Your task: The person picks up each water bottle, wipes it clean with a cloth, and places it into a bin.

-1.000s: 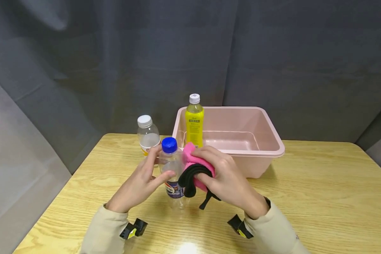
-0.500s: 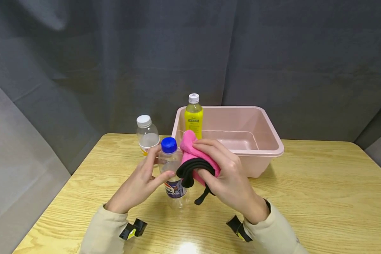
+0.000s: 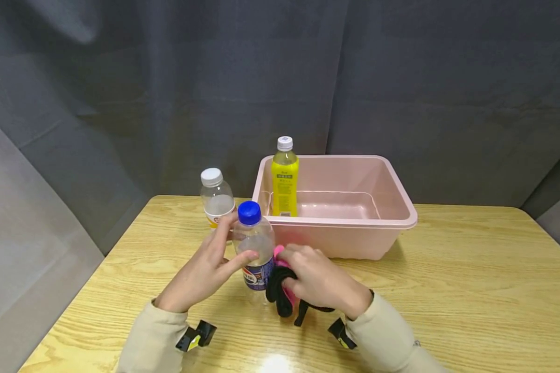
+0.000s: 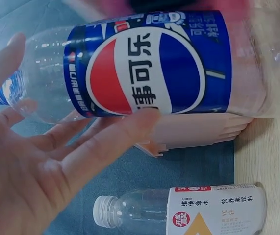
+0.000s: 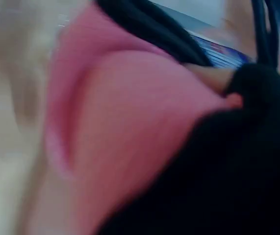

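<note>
A clear plastic bottle (image 3: 256, 243) with a blue cap and a blue Pepsi label stands upright on the table. My left hand (image 3: 205, 272) holds it from the left, thumb on the near side and fingers behind; the left wrist view shows the label (image 4: 147, 68) closely. In my right hand (image 3: 324, 277) is a bunched pink cloth (image 5: 130, 112) with black edging and a black loop. That cloth lies against the bottle's right side, low near the label. The right wrist view is blurred, and the right fingertips are partly hidden by the cloth.
Behind the hands sits a pink plastic basin (image 3: 340, 241), with an upright yellow-labelled bottle (image 3: 285, 186) inside its left end. A white-capped clear bottle (image 3: 218, 199) stands left of the basin. Dark curtain (image 3: 242, 93) hangs behind the wooden table (image 3: 471, 280).
My right hand rose slightly with the cloth along the bottle, then moved down to its lower part. The left hand and the bottle have stayed in place.
</note>
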`<state>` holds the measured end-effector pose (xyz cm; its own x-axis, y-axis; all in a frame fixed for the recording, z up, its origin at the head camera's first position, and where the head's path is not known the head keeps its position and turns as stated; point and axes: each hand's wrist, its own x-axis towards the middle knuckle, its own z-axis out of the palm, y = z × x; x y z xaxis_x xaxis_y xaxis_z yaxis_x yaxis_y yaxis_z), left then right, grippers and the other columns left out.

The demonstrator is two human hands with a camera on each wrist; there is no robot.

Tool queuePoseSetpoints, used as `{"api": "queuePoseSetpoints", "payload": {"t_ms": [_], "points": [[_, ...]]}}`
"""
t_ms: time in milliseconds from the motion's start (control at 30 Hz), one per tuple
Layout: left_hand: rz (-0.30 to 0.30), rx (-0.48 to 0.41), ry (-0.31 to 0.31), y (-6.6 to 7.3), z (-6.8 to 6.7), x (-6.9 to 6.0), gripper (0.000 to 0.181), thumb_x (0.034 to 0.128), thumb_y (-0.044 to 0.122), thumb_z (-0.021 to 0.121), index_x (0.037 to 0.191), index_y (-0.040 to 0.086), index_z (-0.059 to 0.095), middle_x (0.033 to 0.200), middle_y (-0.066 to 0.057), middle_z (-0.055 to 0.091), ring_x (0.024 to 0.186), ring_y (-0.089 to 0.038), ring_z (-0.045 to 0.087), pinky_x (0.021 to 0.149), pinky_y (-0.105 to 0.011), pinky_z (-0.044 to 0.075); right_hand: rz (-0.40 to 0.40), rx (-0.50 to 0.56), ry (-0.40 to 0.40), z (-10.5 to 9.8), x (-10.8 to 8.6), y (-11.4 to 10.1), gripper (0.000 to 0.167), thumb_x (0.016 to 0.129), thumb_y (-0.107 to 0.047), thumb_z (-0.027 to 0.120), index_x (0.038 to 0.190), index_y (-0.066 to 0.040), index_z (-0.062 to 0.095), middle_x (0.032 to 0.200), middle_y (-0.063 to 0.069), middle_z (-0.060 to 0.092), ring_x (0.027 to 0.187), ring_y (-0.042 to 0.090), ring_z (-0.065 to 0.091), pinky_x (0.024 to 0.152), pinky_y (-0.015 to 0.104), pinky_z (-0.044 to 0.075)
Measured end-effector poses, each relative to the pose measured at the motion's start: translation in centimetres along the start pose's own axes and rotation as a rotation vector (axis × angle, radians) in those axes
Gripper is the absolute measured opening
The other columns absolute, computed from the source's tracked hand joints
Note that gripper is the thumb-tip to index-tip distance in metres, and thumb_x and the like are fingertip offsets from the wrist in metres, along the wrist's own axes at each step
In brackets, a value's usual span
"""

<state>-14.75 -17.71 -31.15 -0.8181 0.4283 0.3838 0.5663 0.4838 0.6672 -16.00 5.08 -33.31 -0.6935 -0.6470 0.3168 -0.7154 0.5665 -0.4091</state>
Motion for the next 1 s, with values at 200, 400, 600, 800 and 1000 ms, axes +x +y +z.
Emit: {"api": "queuePoseSetpoints", "payload": {"t_ms": [200,400,600,800,1000], "points": [[-0.030,0.004,-0.020,0.1,0.0,0.1,0.064,0.0979,0.014,0.069,0.147,0.008,0.030,0.138,-0.020,0.053,0.116,-0.036,0.060,0.076,-0.039,0.062,0.083,-0.036,-0.177,2.2,0.2,0.8,0.030,0.077,0.005,0.075,0.106,0.000,0.068,0.102,0.014,0.068,0.090,0.031,0.068,0.076,0.045,0.058],[-0.063,0.007,-0.028,0.2,-0.1,0.1,0.065,0.0988,0.019,0.069,0.149,0.010,0.029,0.140,-0.020,0.051,0.117,-0.038,0.059,0.077,-0.042,0.062,0.086,0.008,-0.170,1.6,0.4,0.8,0.031,0.078,0.006,0.074,0.108,0.002,0.067,0.104,0.015,0.068,0.092,0.027,0.066,0.079,0.044,0.057],[-0.045,0.003,-0.023,0.2,-0.1,0.1,0.065,0.0987,0.016,0.068,0.149,0.008,0.029,0.138,-0.020,0.052,0.116,-0.037,0.059,0.075,-0.038,0.062,0.051,0.027,-0.015,-0.3,0.2,-0.3,0.040,0.080,0.004,0.072,0.119,0.005,0.065,0.100,0.007,0.065,0.089,0.022,0.061,0.080,0.042,0.056],[-0.045,0.012,-0.016,0.1,-0.2,0.1,0.065,0.0983,0.016,0.069,0.149,0.008,0.029,0.138,-0.019,0.052,0.115,-0.036,0.060,0.077,-0.039,0.062,-0.065,0.069,0.306,-2.5,-0.4,-1.8,0.040,0.080,0.007,0.075,0.120,0.002,0.068,0.111,0.008,0.069,0.096,0.023,0.067,0.085,0.041,0.058],[-0.034,0.012,0.000,0.0,-0.2,0.0,0.063,0.0985,0.015,0.068,0.148,0.007,0.030,0.137,-0.021,0.052,0.115,-0.037,0.060,0.078,-0.039,0.061,-0.134,0.110,0.446,-3.2,-0.5,-2.4,0.042,0.079,0.010,0.077,0.119,0.004,0.068,0.115,0.009,0.067,0.103,0.023,0.067,0.089,0.039,0.058]]}}
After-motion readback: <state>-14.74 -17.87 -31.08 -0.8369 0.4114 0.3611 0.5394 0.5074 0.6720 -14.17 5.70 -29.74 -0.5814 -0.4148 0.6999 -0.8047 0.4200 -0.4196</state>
